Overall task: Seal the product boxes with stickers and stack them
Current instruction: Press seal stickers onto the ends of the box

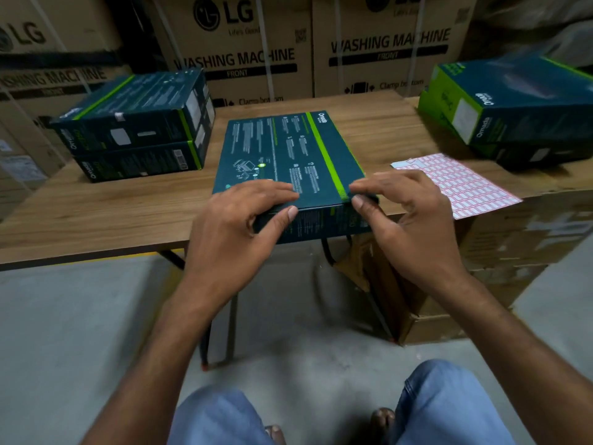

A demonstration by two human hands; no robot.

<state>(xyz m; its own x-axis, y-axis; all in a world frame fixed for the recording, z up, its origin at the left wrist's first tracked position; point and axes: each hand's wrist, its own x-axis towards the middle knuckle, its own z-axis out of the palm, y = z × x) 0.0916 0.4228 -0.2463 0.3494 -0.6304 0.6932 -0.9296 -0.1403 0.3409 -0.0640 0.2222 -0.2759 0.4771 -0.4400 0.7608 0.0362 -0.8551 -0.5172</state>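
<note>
Left hand [239, 216] and right hand [402, 210] pinch the Omada box [285, 155] at its near edge. A sticker is possibly under the right fingertips [359, 187]. Uneven pressure could crease it.

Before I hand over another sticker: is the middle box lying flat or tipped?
Flat: the middle box lies broad face up on the table, near end overhanging.

Bare forearms, no sleeves; blue denim jeans [218, 419].
</note>
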